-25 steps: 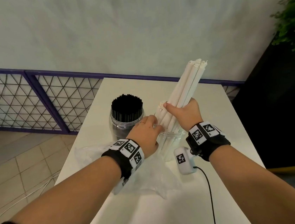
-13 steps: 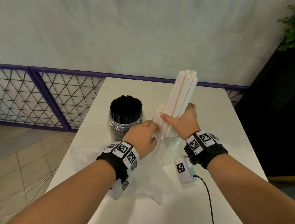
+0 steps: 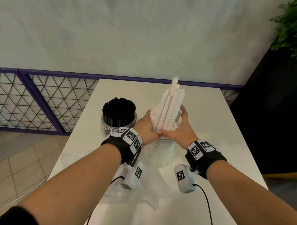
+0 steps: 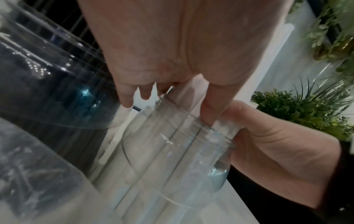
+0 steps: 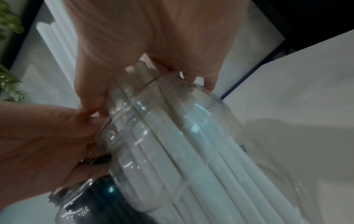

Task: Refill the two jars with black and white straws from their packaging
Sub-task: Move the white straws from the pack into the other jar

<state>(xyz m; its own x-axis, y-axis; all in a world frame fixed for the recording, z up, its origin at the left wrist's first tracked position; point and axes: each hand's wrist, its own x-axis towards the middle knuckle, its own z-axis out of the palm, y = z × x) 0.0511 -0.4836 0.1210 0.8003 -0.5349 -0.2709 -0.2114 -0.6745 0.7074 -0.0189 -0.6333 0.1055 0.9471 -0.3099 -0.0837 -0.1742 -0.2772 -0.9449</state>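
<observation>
A bundle of white straws (image 3: 169,106) stands tilted in the clear jar (image 3: 164,153), its tops well above the rim. My left hand (image 3: 147,126) and right hand (image 3: 178,125) wrap round the bundle just above the jar's mouth, thumbs touching in front. In the right wrist view the white straws (image 5: 182,144) fill the jar (image 5: 220,115) under my right hand (image 5: 153,45). In the left wrist view my left hand (image 4: 168,94) sits over the jar (image 4: 172,151). To the left stands the second jar (image 3: 108,128), packed with black straws (image 3: 118,110).
Crumpled clear plastic packaging (image 3: 134,193) lies on the white table (image 3: 219,122) in front of the jars. Black cables run off the near edge. A purple-framed mesh fence (image 3: 13,101) is at the left, a green plant (image 3: 293,25) at the right.
The white bundle has sunk deeper into the jar and stands more upright. My left hand moved from the jar's rim onto the straws, and my right hand slid lower to meet it.
</observation>
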